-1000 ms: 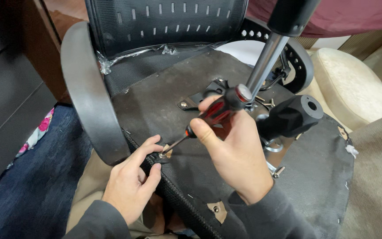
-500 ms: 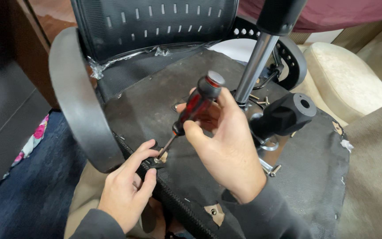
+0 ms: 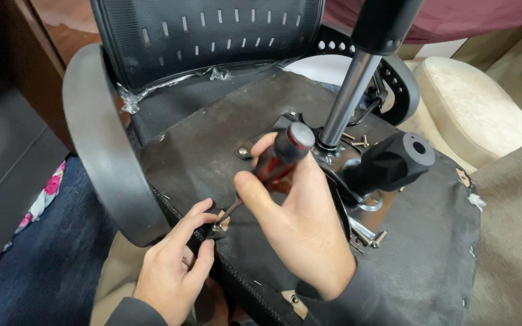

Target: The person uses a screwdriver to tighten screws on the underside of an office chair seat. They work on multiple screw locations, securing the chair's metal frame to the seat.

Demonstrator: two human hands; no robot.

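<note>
The right hand (image 3: 300, 226) holds a red-handled screwdriver (image 3: 273, 166) while the left hand (image 3: 173, 271) pinches its tip.

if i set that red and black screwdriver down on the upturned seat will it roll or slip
The screwdriver has a round handle, so it would probably roll on the seat underside, which looks tilted. The coarse black fabric there may slow it. It looks stiff and fairly light; the right hand steers it alone, while the left hand steadies the tip.

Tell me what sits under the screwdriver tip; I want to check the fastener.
Under the tip of the red-and-black-handled screwdriver shows a small metal screw head on a pale bracket, pinched by the left hand. Fingers cover the bracket's edges. The right hand grips the handle.
</note>
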